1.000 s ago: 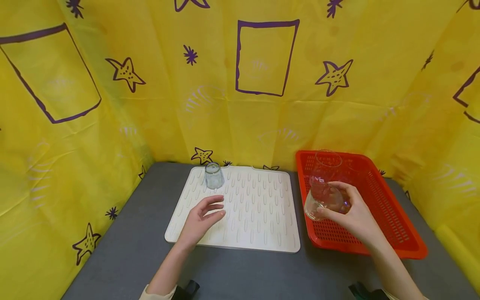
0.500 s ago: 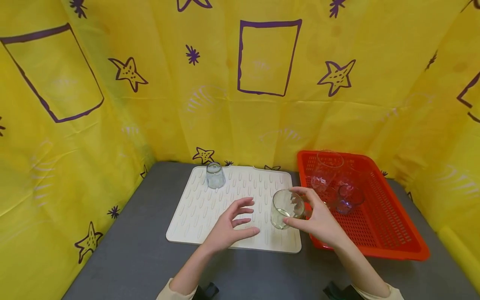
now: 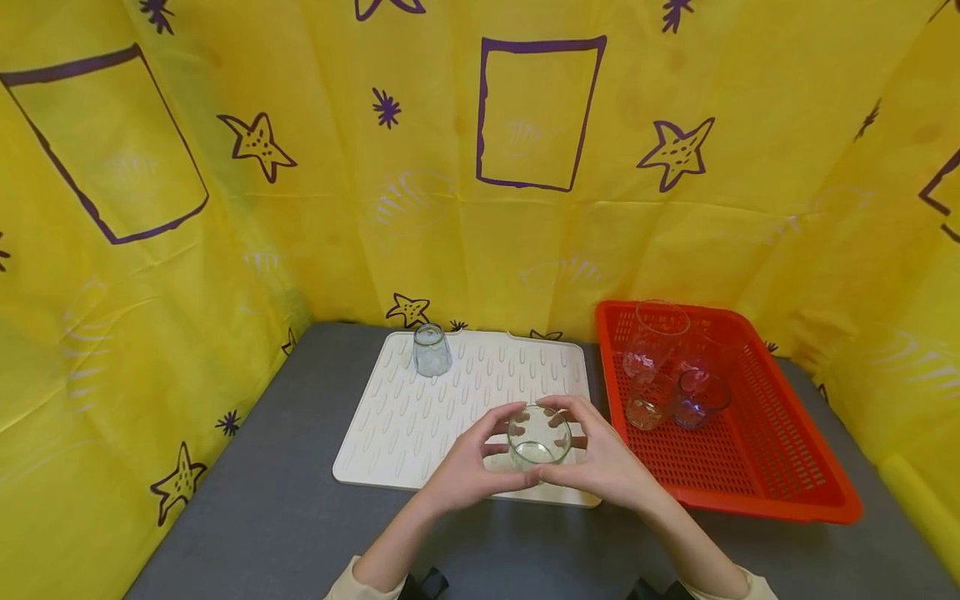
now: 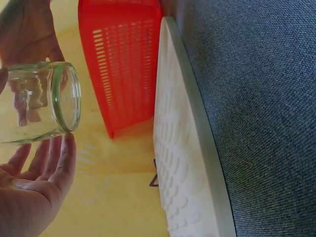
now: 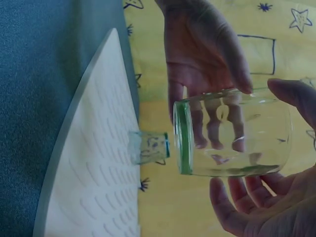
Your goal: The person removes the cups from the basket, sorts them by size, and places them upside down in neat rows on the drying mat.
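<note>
A clear glass tumbler point(image 3: 538, 450) is held upright between both hands over the front right of the white ridged drying mat point(image 3: 405, 433). My left hand point(image 3: 467, 468) curls round its left side, and my right hand point(image 3: 606, 467) grips the right side, with both thumbs meeting at the front. In the right wrist view the tumbler's thick greenish base point(image 5: 184, 138) points toward the mat, with a gap between them. Fingers of the left hand show through the glass there. At the mat's back left stands a small bluish glass point(image 3: 432, 355), mouth down.
To the right of the mat stands a red perforated plastic basket point(image 3: 720, 479). Several glasses are inside it, among them a tall one point(image 3: 651, 346), a small clear one point(image 3: 647, 410) and a purplish one point(image 3: 693, 410). Yellow patterned cloth point(image 3: 420, 167) surrounds the grey table point(image 3: 247, 492).
My right hand has carried the tumbler out of the basket, leftward over the mat. The left hand has moved right and now holds the tumbler too.
</note>
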`<state>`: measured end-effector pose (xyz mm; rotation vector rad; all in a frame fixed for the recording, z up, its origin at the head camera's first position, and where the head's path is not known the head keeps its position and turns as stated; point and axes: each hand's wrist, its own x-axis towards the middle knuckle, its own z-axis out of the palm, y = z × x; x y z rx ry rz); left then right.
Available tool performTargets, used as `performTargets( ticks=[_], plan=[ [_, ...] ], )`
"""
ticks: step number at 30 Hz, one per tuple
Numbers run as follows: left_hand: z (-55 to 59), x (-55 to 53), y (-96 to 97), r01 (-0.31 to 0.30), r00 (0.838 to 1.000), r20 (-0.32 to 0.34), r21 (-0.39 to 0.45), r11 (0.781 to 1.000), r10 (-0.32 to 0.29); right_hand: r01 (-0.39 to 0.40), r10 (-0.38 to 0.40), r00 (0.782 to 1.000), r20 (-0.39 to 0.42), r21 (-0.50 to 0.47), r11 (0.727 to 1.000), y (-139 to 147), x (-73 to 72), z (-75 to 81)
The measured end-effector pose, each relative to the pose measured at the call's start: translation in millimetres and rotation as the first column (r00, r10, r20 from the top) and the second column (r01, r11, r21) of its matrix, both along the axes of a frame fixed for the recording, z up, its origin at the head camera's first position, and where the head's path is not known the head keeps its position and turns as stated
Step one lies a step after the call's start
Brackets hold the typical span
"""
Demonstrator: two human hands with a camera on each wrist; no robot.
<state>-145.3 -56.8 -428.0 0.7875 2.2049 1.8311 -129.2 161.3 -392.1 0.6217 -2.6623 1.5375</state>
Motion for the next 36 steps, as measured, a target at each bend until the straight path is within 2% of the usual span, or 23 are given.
performTargets(
  ticks=[5,9,13,16,20,25,28,31,36],
  plan=[
    [-1.6,1.3,0.1,-0.003,1.000,-0.008,-0.007,1.000,0.003,-0.011,0.011,1.000,-0.005,0.010,1.000,-3.4,1.1,-1.6],
    [-2.1,2.7,-0.4,-0.028,1.000,0.005,0.009,1.000,0.028,-0.049,0.049,0.999,-0.003,-0.046,0.998,-2.1,1.6,-2.8],
    [-3.6,1.2,-1.9,-0.044,0.999,0.036,0.103,0.994,0.041,-0.100,0.097,0.995,-0.029,-0.110,0.989,2.4,0.6,-7.5],
    [-3.2,0.1,-2.9,-0.052,0.997,0.068,0.217,0.975,0.038,-0.111,0.105,0.993,-0.052,-0.120,0.987,3.6,-0.6,-13.8],
    [-1.9,0.5,-2.4,-0.057,0.993,0.115,0.325,0.944,0.020,-0.089,0.085,0.996,-0.035,-0.132,0.987,-0.3,-2.0,-21.1],
    [-2.7,2.5,-0.3,-0.031,0.987,0.158,0.413,0.910,-0.038,-0.040,0.040,0.999,0.002,-0.148,0.988,-6.2,-2.2,-24.5],
    [-3.7,3.4,0.7,-0.016,0.984,0.166,0.439,0.898,-0.064,-0.030,0.032,0.999,0.012,-0.155,0.987,-7.9,-1.7,-24.5],
    [-3.7,4.3,0.7,-0.005,0.983,0.169,0.437,0.900,-0.076,-0.029,0.032,0.999,0.012,-0.156,0.987,-8.7,-2.0,-23.9],
    [-2.1,4.1,-5.0,0.012,0.985,0.156,0.363,0.932,-0.074,-0.021,0.017,0.999,-0.049,-0.081,0.996,-5.8,-3.1,-21.7]
  ],
)
